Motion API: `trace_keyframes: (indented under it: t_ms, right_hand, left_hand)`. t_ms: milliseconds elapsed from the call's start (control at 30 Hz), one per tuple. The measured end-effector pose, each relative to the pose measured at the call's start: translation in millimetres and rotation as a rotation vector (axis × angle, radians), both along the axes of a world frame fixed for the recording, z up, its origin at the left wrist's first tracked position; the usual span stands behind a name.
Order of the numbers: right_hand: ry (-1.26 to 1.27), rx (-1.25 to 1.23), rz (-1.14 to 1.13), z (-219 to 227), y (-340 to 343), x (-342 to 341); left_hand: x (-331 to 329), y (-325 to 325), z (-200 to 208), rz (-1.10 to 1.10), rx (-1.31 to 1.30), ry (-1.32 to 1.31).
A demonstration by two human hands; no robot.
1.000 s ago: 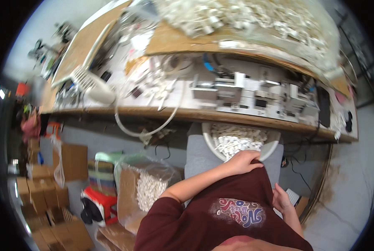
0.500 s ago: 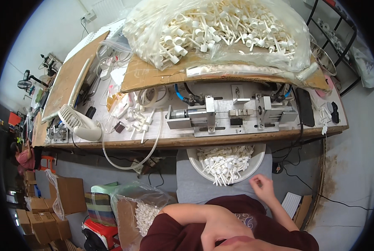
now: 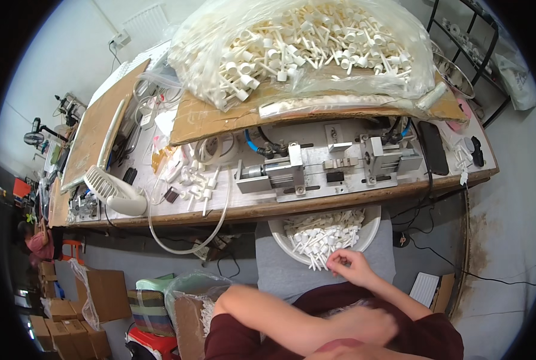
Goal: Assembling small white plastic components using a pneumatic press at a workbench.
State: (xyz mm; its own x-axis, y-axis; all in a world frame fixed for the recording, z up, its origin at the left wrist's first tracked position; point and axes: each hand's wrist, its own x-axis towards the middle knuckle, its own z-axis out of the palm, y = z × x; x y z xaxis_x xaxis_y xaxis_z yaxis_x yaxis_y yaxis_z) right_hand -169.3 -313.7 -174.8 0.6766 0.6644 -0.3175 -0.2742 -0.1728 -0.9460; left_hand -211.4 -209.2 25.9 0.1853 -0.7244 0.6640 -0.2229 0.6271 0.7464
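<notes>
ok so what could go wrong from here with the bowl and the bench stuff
White pieces jut over the near rim of the bowl, so the right hand beside it might knock some out. The looped hose hangs below the bench edge and could snag. Pieces might also tumble from the big plastic bag toward the metal fixture.

No writing seems legible, as far as this view shows.
</notes>
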Motion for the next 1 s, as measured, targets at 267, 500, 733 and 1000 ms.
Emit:
trace_keyframes:
  t_ms: [267, 500, 733, 1000]
  right_hand:
    - [-0.239, 0.062, 0.104, -11.8, 57.1, -6.5]
    - [-0.242, -0.038, 0.354, -16.4, 64.8, -24.3]
    - [-0.327, -0.076, 0.419, -21.4, 65.0, -31.0]
    - [-0.374, -0.092, 0.462, -27.3, 65.4, -35.0]
  left_hand:
    - [9.7, -104.1, 1.7, 0.039, 0.206, -0.428]
    - [0.7, -133.6, 7.3, -0.023, 0.280, -0.579]
    - [10.6, -139.5, 14.9, -0.056, 0.383, -0.734]
    - [42.1, -199.9, -64.4, 0.108, 0.460, -0.853]
